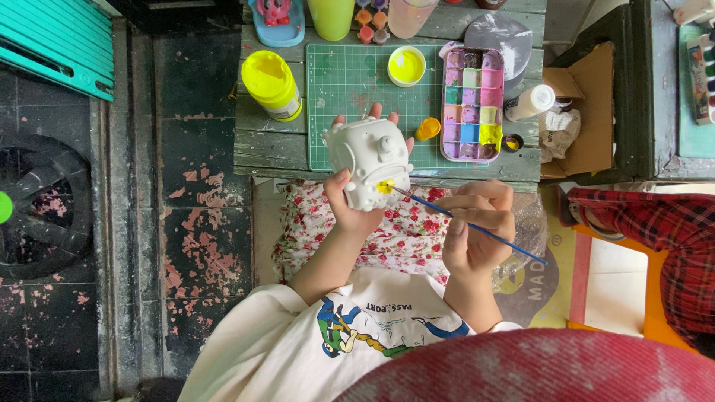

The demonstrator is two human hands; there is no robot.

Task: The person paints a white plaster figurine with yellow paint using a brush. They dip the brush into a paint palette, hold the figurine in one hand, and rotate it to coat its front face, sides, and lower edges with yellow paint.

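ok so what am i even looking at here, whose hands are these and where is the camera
There is one picture, taken by a camera worn on a person's head, looking straight down at their own two bare hands; no machine is involved. The left hand holds up a white unpainted figurine. The right hand grips a thin blue paintbrush, whose tip touches a small yellow spot on the figurine. Beyond the hands stands a small wooden table with a green cutting mat. On or beside the mat are a yellow paint bottle, a small cup of yellow paint and a palette tray with many colour wells. At the right edge, a red plaid sleeve belongs to someone else.
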